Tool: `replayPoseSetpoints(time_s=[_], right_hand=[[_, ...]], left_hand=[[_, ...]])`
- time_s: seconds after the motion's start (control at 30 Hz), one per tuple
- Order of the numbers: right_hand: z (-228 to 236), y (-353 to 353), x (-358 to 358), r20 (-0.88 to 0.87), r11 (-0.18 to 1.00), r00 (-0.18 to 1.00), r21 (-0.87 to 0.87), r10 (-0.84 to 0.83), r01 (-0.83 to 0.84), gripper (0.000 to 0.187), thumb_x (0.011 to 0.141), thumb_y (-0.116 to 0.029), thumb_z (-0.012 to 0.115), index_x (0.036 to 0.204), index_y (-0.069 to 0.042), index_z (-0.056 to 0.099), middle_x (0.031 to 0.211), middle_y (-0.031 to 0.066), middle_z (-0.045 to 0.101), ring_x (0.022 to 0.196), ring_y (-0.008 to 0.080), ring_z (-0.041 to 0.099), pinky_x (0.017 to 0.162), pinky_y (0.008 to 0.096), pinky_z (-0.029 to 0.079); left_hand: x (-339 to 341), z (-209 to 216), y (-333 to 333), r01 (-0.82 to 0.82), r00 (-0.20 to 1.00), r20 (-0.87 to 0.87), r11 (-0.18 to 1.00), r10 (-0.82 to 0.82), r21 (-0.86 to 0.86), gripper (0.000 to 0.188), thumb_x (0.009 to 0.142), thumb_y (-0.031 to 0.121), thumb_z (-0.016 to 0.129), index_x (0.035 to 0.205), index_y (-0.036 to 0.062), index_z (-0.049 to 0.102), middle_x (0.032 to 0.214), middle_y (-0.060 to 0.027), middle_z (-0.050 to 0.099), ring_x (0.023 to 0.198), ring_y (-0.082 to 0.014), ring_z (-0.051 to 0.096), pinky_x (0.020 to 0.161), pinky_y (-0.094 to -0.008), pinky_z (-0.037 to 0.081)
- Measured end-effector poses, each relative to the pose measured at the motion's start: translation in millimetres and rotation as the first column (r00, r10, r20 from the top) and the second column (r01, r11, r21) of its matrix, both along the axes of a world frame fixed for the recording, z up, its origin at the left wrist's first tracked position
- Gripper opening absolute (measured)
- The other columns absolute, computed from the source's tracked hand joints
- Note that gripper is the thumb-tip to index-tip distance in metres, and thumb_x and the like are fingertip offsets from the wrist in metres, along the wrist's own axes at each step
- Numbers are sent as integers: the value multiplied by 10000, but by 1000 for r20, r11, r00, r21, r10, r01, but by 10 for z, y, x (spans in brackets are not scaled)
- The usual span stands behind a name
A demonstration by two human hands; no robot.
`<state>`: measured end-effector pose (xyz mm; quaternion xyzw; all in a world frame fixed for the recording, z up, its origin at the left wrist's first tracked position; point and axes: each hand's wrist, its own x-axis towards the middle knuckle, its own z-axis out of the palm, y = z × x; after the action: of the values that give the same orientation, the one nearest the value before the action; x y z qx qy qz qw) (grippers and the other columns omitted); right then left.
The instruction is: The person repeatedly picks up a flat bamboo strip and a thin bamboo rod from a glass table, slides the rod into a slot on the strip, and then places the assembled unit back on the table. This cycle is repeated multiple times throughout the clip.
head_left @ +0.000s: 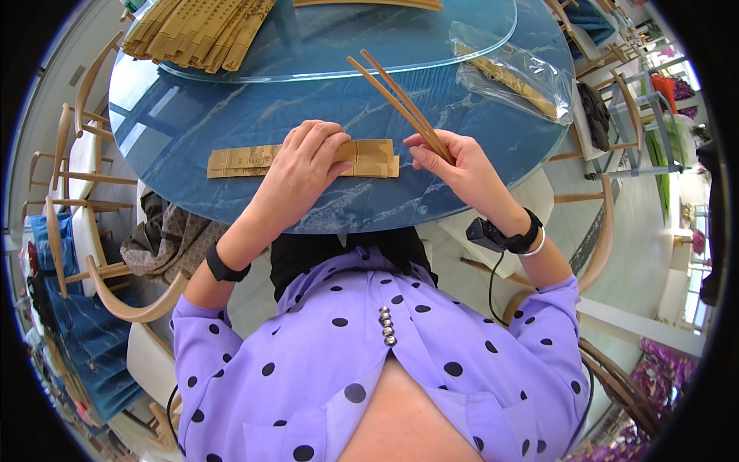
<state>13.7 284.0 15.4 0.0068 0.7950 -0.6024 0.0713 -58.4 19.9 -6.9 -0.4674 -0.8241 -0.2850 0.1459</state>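
Observation:
A flat gold-brown paper chopstick sleeve [369, 158] with dark printing lies crosswise on the blue table near its front edge. My left hand [309, 158] rests over its middle, fingers bent and closed on it, so that part is hidden. To the right of the sleeve, my right hand [454, 164] grips a pair of brown wooden chopsticks [406, 106] near their lower ends. Their other ends point up and left over the table, slightly apart. The chopsticks are clear of the sleeve.
On the glass turntable [354, 75] lies a fanned pile of gold sleeves [202, 31], with more chopsticks [368, 4] at the far edge. A clear plastic bag [514, 73] holding sleeves lies at the right. Wooden chairs [142, 304] stand around the round marbled table [185, 123].

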Motion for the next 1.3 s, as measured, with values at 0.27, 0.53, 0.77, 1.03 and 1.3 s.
replayPoseSetpoints(time_s=[0.27,0.53,0.77,1.03,1.3], right_hand=[[96,-258,-299,118,985,979,-66,168,-161,251,987,-215,689,1041,25,739,709,-59,558,638,39,453,570,221,364],[357,-223,-320,230,930,919,-257,321,-261,230,979,-186,695,1084,12,751,734,-58,583,607,5,445,529,194,330],[315,-235,-317,209,900,902,-312,378,-305,235,964,-161,710,1126,3,750,734,-60,597,549,-4,384,476,198,266],[408,-227,-346,205,875,874,-314,441,-368,201,934,-131,731,1064,21,757,762,-28,655,581,6,469,515,184,330],[230,-333,-334,107,902,924,-282,367,-326,130,901,-79,727,972,29,715,785,8,686,667,34,565,606,193,431]], left_hand=[[102,10,91,-8,1000,-12,999,9,34,481,869,259,749,1212,-14,552,1143,-135,570,1086,-312,561,991,-441,454],[32,26,64,85,996,-36,994,-83,67,434,871,333,724,1096,3,554,929,-115,539,843,-289,549,797,-398,479],[93,86,50,94,994,-64,994,-91,48,464,845,361,735,1088,11,552,917,-110,533,843,-281,556,796,-398,486],[90,130,24,158,986,57,987,-159,25,496,851,347,744,1178,23,562,991,-121,558,946,-328,577,864,-438,489],[141,135,57,103,995,-9,995,-103,8,496,811,289,783,1166,17,571,986,-109,561,919,-308,583,833,-425,488]])
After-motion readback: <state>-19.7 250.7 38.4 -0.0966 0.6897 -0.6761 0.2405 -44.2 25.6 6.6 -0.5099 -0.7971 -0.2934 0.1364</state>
